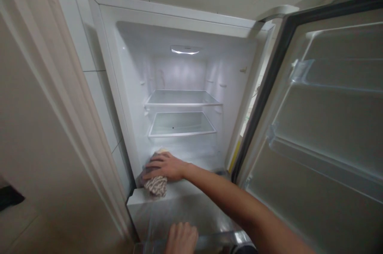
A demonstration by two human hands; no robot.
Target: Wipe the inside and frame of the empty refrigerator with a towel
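Observation:
My right hand (169, 166) reaches into the lower left of an open refrigerator (131, 46), its fingers over a crumpled patterned cloth (156, 186). The cloth is pressed against the bottom front ledge and the left inner wall. Below, my left hand (182, 237) has its fingers curled over the rim of a clear drawer (215, 238) at the fridge's base. The underside of that grip is hidden. Above the right hand sit a lower glass shelf (188, 122), with a small dark speck on it, and an upper glass shelf (182, 97).
The fridge door (326, 126) stands wide open on the right, with clear door racks (329, 158). A lamp (184, 49) glows at the fridge's ceiling. Close on the left is a pale door frame (56, 86), beside a tiled wall (92, 90).

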